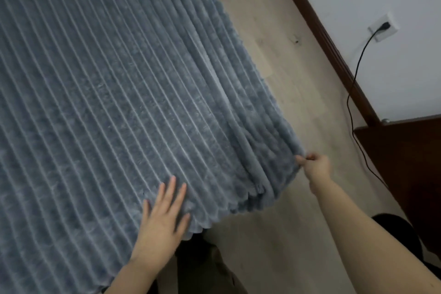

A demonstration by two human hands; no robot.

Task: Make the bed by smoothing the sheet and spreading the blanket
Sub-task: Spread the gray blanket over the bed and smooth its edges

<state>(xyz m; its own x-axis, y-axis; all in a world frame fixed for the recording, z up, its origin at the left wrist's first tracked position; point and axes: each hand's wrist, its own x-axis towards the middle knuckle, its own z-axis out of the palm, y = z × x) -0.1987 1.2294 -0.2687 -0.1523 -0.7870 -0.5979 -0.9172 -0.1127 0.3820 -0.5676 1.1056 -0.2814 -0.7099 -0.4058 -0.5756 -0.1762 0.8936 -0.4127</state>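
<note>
- Grey-blue ribbed fleece blanket (100,83) lies spread over the bed and fills the left and middle of the view; its near-right corner hangs off the edge in bunched folds.
- Pale wood-look floor (281,93) runs beside the bed up to a white wall (405,67).
- Dark brown skirting board (327,38) lines the foot of that wall.
- Dark wooden furniture (405,162) stands at the right edge, against the wall.
- Right hand (316,167) reaches out over the floor, thumb and curled fingers pinching the blanket's hanging corner.
- Left hand (162,219) rests palm-down on the blanket just inside its near edge, fingers (170,191) straight and slightly apart.
- Black cable (355,74) hangs from a plug in a white wall socket (384,26) and trails down toward the furniture.
</note>
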